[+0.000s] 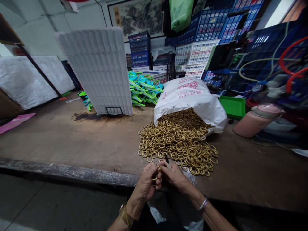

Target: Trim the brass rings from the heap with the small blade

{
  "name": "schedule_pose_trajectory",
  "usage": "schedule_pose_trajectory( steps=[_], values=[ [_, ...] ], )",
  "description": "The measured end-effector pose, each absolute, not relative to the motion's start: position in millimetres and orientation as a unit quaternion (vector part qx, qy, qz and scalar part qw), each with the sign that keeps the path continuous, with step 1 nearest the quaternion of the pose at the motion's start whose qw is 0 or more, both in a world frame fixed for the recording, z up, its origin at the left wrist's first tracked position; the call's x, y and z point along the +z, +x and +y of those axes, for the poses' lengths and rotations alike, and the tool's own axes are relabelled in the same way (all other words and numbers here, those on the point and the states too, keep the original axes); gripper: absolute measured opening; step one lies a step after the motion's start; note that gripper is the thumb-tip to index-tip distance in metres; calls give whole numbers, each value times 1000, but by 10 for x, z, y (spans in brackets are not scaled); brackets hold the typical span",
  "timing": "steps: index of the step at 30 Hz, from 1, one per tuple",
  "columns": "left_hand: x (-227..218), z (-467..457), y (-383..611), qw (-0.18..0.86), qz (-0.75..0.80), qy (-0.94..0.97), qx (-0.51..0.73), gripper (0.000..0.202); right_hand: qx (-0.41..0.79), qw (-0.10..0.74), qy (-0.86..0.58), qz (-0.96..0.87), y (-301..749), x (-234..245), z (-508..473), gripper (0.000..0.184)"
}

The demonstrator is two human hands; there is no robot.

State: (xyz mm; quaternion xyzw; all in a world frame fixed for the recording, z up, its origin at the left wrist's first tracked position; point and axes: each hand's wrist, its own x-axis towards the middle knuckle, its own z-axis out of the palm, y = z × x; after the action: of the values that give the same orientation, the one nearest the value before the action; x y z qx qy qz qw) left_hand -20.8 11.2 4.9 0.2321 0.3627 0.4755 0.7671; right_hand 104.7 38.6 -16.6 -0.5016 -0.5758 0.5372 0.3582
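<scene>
My left hand (146,183) is closed around a gold-coloured ring (154,180) at the table's front edge. My right hand (176,177) meets it from the right, its fingers curled around a small knife-like tool (167,163) with a dark tip and a paler lower part. Fingertips hide the spot where tool and ring come close, so I cannot tell if they touch. Just beyond both hands spreads a heap of gold-coloured rings (178,138). It spills from the open mouth of a white woven sack (187,96) with red print, lying on its side.
The brown table (96,141) has a worn front edge. A white ribbed panel (98,70) stands upright on a black wire stand at the back left. Behind it lie green and blue plastic pieces (141,89). At the right are a pink bottle (257,120) and a green tray (232,107).
</scene>
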Motion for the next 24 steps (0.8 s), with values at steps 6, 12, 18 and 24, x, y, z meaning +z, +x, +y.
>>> schedule_pose_trajectory(
  steps=[6, 12, 18, 24],
  values=[
    [-47, 142, -269, 746, 401, 207, 489, 31, 452, 351, -536, -621, 1100, -70, 446, 20],
    [-38, 151, -280, 753, 392, 213, 484, 27, 470, 349, -512, -629, 1100, -285, 468, 23],
    [50, 158, -253, 745, 417, 256, 453, 31, 551, 343, -470, -598, 1077, -261, 450, 29],
    [33, 163, -265, 720, 421, 310, 457, 34, 628, 329, -440, -551, 1051, -73, 392, 28]
  ],
)
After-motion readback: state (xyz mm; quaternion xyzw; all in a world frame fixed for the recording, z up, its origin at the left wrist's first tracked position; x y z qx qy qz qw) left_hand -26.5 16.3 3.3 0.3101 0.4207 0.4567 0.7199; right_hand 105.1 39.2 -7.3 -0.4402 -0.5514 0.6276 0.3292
